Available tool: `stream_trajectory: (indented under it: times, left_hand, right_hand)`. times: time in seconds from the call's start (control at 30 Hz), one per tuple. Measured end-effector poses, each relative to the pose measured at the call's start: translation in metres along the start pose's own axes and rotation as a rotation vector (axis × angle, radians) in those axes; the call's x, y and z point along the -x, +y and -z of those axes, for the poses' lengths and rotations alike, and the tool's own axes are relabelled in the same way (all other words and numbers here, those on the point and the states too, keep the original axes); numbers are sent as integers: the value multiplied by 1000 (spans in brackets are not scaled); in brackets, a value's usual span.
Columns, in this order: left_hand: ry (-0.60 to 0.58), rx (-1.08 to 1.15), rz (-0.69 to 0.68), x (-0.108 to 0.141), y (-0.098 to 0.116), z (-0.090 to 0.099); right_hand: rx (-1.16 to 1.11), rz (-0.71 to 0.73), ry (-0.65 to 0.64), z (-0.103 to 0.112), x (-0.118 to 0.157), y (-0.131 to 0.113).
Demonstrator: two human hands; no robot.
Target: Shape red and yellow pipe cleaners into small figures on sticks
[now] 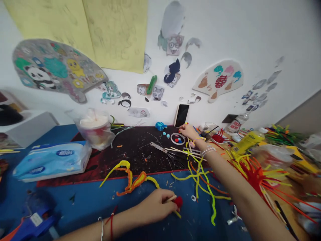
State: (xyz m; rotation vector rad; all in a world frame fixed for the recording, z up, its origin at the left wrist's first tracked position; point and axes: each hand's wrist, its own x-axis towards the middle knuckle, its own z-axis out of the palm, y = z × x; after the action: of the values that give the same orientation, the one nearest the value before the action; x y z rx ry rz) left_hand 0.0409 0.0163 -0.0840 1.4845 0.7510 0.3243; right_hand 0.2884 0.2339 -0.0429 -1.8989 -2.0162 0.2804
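My left hand (160, 205) is closed in a pinch low in the middle, over the blue table cover. A short wooden stick (171, 198) sticks out of its fingers against a fuzzy red pom-pom (178, 201); a yellow pipe cleaner end (177, 214) shows below. Just behind lies a bent yellow and orange pipe cleaner shape (130, 180). My right hand (189, 131) reaches far back with its fingertips together, in front of a leaning phone (182, 115). What those fingertips hold, if anything, is too small to make out. Beside it sits a round dish (178, 139) with small red and blue pom-poms.
Pliers (158, 147) and black scissors (178, 161) lie on the dark mat. Loose yellow-green pipe cleaners (200, 177) sprawl under my right arm. To the left are a tissue pack (52, 160), a bagged cup (94, 129) and a blue glue gun (41, 221). A yellow bottle (248, 142) stands right.
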Motion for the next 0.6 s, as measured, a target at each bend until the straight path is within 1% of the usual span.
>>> stream_trajectory:
  times: [0.07, 0.13, 0.27, 0.4, 0.6]
  left_hand:
    - [5, -7, 13, -1, -2, 0]
    - [11, -29, 0, -3, -3, 1]
    - [8, -24, -22, -5, -6, 0]
    - [3, -4, -20, -5, -11, -1]
    - [8, -30, -49, -7, -15, 0]
  right_hand:
    - [27, -36, -56, -6, -24, 8]
    - [49, -64, -110, -13, -40, 15]
    - [53, -99, -166, -19, -60, 28]
    - [0, -100, -165, -12, -63, 38]
    - [-54, -40, -189, -1, -53, 42]
